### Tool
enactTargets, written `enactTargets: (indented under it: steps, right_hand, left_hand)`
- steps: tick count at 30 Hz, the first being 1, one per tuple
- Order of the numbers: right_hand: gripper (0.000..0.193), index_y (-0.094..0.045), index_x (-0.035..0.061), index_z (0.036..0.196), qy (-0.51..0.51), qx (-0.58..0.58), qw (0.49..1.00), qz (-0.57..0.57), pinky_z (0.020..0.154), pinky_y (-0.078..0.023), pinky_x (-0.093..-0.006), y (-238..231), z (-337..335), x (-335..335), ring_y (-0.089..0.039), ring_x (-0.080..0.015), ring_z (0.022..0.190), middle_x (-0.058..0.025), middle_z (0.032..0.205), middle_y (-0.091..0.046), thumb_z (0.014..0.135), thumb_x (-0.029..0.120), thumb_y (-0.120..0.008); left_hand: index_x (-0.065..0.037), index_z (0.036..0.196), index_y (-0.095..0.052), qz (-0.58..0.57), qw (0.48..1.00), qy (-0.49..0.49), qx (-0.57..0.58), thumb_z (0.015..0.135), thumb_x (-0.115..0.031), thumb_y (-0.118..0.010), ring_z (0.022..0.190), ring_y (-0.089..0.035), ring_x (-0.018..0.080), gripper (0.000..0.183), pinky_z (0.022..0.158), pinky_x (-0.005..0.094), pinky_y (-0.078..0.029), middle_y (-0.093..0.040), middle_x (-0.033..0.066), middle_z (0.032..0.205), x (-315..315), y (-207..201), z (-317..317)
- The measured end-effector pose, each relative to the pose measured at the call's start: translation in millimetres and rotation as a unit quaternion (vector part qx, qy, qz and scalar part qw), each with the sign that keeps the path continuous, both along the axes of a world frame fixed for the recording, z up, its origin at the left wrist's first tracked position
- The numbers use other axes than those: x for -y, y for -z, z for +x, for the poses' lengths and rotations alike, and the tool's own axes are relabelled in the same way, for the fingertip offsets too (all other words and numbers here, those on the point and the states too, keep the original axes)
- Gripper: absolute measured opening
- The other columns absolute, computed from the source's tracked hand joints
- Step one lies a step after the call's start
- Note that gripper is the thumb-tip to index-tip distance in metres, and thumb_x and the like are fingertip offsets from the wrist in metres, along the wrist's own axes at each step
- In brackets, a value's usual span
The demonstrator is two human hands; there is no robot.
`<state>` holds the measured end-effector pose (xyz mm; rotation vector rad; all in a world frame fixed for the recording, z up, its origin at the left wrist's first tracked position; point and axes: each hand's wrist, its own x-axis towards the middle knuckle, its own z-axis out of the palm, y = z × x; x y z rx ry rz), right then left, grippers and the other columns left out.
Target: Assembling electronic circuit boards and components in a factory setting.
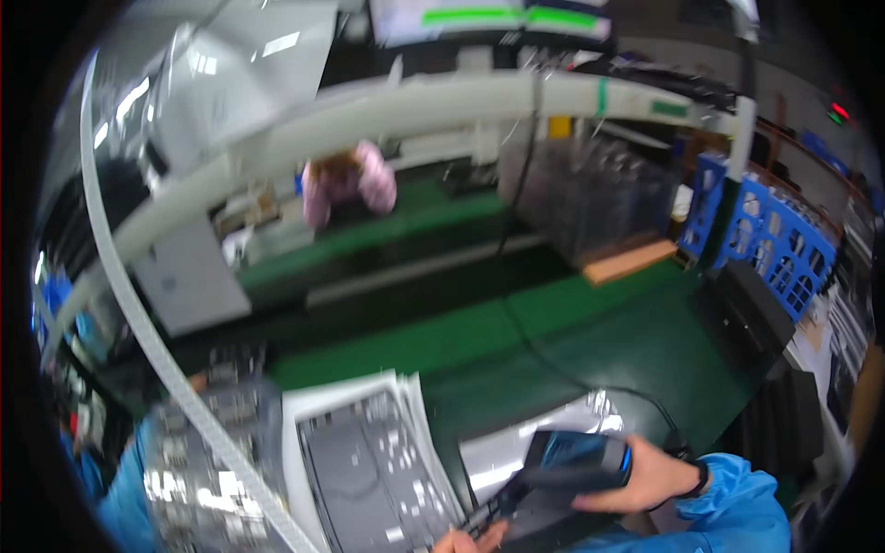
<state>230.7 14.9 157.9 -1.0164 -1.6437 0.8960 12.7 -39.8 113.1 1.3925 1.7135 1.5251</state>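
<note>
Right hand (650, 477) is met by a black cable (631, 393) just beyond it; a silvery sheet (498, 458) and a pale-flecked grey panel (369, 461) are laid to its left on the green table (618, 332). A dark, blue-edged handheld device (581, 463) is clamped in it. Lower left, a slim, blurred dark piece (498, 505) is gripped by the left hand (472, 539), partly cut off.

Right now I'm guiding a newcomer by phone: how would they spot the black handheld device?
Find the green worktop, then, at its near side, the bright blue right sleeve. The black handheld device is gripped in the person's right hand, right of the flat dark-grey rectangular panel. Unlike that panel, it's chunky, with a bright blue strip beside the hand.
</note>
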Motion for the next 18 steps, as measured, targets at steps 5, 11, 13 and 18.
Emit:
enactTargets:
  steps: [5, 11, 13, 18]
  right_hand:
    - [0.023, -0.064, -0.0040, 0.092, 0.235, 0.110, 0.940, -0.221, 0.047, -0.052, -0.0290, 5, 120, -24, -0.063, -0.0119, 0.052, -0.0047, 0.062, -0.064, 0.089, 0.017, -0.072]
    - [0.033, -0.064, -0.0045, 0.078, 0.290, 0.116, 0.906, -0.285, 0.047, -0.055, -0.0310, 71, 181, -44, -0.065, -0.0163, 0.049, -0.0070, 0.062, -0.066, 0.091, 0.024, -0.073]
    - [0.035, -0.065, -0.0085, 0.087, 0.320, 0.186, 0.882, -0.290, 0.056, -0.057, -0.0349, 42, 164, -35, -0.067, -0.0215, 0.059, -0.0120, 0.074, -0.069, 0.086, 0.025, -0.077]
    - [0.032, -0.067, -0.0035, 0.100, 0.498, 0.245, 0.816, 0.161, 0.074, -0.053, -0.0394, 36, 99, -7, -0.064, -0.0305, 0.081, -0.0145, 0.088, -0.065, 0.076, 0.011, -0.080]
  left_hand:
    - [0.012, 0.101, -0.071, 0.040, 0.944, 0.101, 0.311, 0.097, 0.003, -0.060, 0.092, -0.072, 0.0269, 0.014, 0.092, 0.0377, -0.059, -0.072, 0.0224, 0.109, 20, 11, 1]
    - [0.013, 0.107, -0.071, -0.050, 0.925, 0.226, 0.301, 0.097, 0.000, -0.063, 0.097, -0.073, 0.0286, 0.018, 0.092, 0.0368, -0.059, -0.074, 0.0208, 0.105, 13, 21, 20]
    - [0.013, 0.105, -0.072, -0.121, 0.925, 0.207, 0.294, 0.097, -0.001, -0.065, 0.096, -0.073, 0.0290, 0.018, 0.092, 0.0366, -0.059, -0.074, 0.0207, 0.102, 10, 20, 25]
    - [0.012, 0.096, -0.073, -0.161, 0.894, 0.197, 0.368, 0.089, 0.007, -0.070, 0.089, -0.073, 0.0260, 0.009, 0.086, 0.0352, -0.060, -0.074, 0.0215, 0.100, -8, 16, 26]
